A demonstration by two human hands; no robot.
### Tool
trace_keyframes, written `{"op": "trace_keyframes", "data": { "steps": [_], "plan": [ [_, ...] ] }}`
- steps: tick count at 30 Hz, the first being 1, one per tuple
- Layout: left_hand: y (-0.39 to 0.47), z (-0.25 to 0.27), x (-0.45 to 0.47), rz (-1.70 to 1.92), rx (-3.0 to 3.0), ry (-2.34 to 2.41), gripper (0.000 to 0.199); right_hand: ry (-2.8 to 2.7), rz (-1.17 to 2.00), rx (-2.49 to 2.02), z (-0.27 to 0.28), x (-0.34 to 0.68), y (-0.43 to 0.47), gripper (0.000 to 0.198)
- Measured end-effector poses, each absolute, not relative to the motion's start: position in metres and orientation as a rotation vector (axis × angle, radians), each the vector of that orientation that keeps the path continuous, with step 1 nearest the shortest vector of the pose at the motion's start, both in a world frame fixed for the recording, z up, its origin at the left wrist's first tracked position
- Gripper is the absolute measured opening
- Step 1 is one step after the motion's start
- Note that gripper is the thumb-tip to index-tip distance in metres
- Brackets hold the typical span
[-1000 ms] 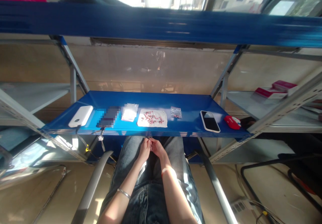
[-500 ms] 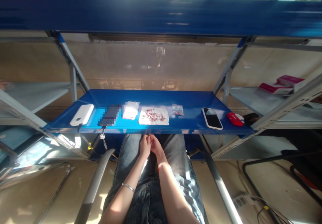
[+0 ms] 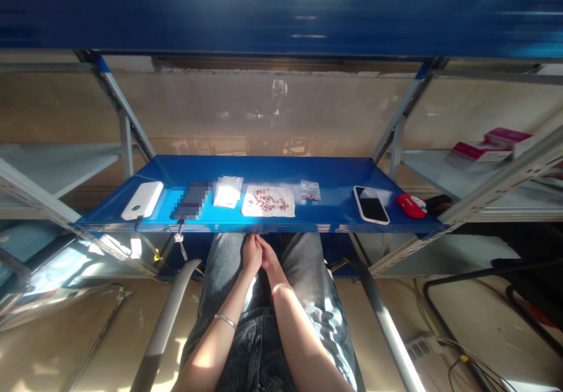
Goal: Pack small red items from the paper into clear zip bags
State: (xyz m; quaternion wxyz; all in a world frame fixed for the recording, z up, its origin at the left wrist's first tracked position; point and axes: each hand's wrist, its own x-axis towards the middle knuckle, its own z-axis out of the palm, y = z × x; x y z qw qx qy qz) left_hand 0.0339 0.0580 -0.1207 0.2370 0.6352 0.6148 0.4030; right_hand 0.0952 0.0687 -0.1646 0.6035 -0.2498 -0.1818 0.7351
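My left hand (image 3: 252, 255) and my right hand (image 3: 268, 254) are together between my knees, just below the front edge of the blue shelf (image 3: 338, 172). Both have their fingers curled and pressed against each other; whatever they may hold is hidden. Nearest on the shelf lies a white cloth-like sheet (image 3: 251, 209) scattered with small red pieces (image 3: 269, 201). Left of it is a stack of clear plastic bags (image 3: 227, 192). A small clear zip bag (image 3: 310, 189) with a few reddish bits in it rests to the right.
A white power bank (image 3: 143, 199) and a blurred-out dark device (image 3: 192, 201) lie at the left, with cords over the edge. To the right are a phone (image 3: 372, 205) and a red object (image 3: 411, 205). Chair armrests (image 3: 169, 313) flank my legs; pink boxes (image 3: 484, 150) sit on a side shelf.
My hands stay together below the shelf edge, the right shifted slightly left and closer against the left. The view has tilted a little; the things on the shelf have not moved.
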Motion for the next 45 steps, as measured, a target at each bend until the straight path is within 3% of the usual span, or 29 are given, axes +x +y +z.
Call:
{"op": "trace_keyframes", "data": {
  "steps": [15,37,45],
  "plan": [
    [0.059,-0.124,0.042,1.076,1.714,1.768,0.022,-0.452,1.755,-0.762,-0.165,0.115,0.076,0.014],
    [0.061,-0.116,0.031,1.163,1.435,1.501,0.013,-0.667,1.796,-0.731,-0.149,0.121,0.073,0.037],
    [0.065,-0.118,0.03,1.136,1.319,1.381,0.023,-0.713,1.761,-0.777,-0.146,0.126,0.077,0.04]
  ]
}}
